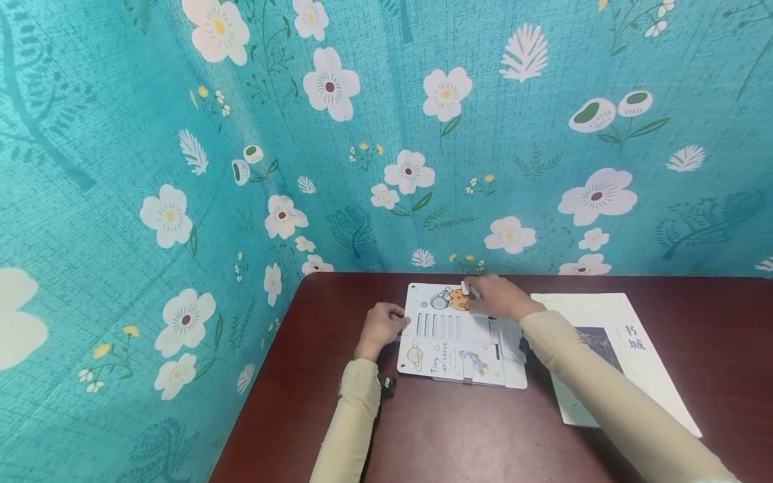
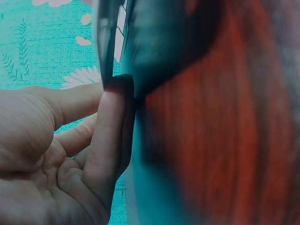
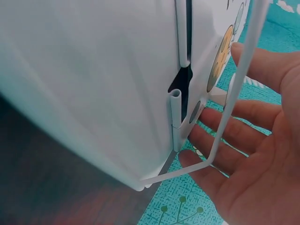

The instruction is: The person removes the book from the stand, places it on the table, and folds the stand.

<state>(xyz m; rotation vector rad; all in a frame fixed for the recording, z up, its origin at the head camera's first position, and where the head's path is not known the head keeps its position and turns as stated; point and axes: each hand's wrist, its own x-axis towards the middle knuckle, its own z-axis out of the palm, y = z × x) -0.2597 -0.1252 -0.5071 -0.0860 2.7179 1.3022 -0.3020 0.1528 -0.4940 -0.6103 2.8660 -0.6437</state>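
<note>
A white metal book stand, printed with an astronaut, planets and the words "Tiny universe", lies on the table. My left hand is at its left side; in the left wrist view thumb and fingers pinch the stand's edge. My right hand reaches over the stand's upper right part. In the right wrist view its fingers are spread and fairly straight, fingertips right at the printed panel beside the orange planet. A white wire bracket crosses in front of that hand.
A white book with a dark picture on its cover lies to the right, partly behind the right sleeve. The dark red-brown table meets a teal flowered curtain at the back and left.
</note>
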